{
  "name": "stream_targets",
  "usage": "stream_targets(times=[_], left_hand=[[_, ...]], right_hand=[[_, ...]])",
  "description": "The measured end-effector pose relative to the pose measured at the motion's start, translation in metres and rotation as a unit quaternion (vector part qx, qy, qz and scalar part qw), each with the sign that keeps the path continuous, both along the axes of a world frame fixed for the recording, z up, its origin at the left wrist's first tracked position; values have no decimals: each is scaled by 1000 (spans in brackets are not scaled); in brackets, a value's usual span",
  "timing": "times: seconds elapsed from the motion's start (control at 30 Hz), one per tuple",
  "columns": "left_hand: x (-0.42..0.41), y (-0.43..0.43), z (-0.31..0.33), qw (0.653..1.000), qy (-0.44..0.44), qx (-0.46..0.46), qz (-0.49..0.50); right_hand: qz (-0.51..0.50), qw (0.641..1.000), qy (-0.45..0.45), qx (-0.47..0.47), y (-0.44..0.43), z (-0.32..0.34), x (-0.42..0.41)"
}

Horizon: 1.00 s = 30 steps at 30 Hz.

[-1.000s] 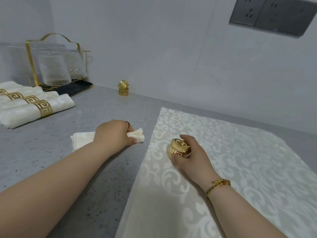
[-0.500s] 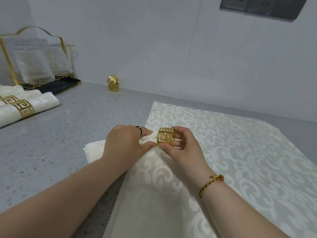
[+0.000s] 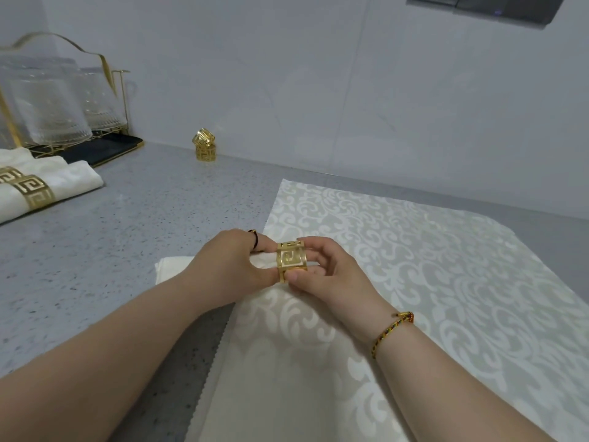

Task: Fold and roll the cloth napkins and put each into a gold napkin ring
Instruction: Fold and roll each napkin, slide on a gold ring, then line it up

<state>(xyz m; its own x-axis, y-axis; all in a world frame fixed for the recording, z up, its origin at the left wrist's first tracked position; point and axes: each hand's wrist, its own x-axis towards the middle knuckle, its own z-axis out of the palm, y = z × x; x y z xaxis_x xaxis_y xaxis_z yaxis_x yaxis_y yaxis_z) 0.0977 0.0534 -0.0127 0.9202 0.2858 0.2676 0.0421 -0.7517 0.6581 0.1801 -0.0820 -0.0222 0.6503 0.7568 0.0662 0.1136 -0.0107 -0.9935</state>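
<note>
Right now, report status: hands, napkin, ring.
Left hand grips rolled napkin. Right hand pinches gold ring at napkin's tip. No obstruction seen between them.

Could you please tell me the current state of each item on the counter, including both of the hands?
rolled napkin: rolled, its end at the gold ring, not yet fully ringed.
gold ring: held at the napkin's end.
left hand: grips the rolled napkin.
right hand: pinches the gold ring.
finished napkins: rolled, ringed, lying side by side.
spare rings: stacked, the upper one tilted.
patterned cloth: spread flat.
</note>
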Motion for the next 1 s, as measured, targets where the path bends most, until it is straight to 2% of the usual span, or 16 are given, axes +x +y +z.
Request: stream_targets(times=[0.17, 0.27, 0.43, 0.5, 0.57, 0.63, 0.73, 0.83, 1.0], left_hand=[[-1, 2, 2, 1000, 9, -24, -14], [0, 0, 1, 997, -13, -78, 3], [0, 1, 0, 996, -4, -81, -22], [-2, 0, 1, 998, 38, -34, -25], [-3, -6, 3, 992, 90, 90, -20], [-1, -14, -1, 975, 93, 203, 14], [7, -19, -4, 969, 32, 228, 85], [11, -17, -7, 964, 0, 248, 94], [7, -21, -8, 959, -39, 263, 99]], right_hand=[[-2, 1000, 11, -8, 0, 0, 2], [-2, 1000, 18, -5, -1, 0, 3], [25, 999, 45, -7, -2, 1, 1], [17, 998, 53, -12, -1, 1, 0], [4, 999, 51, -18, 0, 0, 0], [0, 998, 57, -22, 1, 0, 1], [-5, 992, 125, 5, 3, 0, 1], [0, 979, 202, 33, 3, 3, 4], [22, 980, 196, -14, 1, 5, 8]])
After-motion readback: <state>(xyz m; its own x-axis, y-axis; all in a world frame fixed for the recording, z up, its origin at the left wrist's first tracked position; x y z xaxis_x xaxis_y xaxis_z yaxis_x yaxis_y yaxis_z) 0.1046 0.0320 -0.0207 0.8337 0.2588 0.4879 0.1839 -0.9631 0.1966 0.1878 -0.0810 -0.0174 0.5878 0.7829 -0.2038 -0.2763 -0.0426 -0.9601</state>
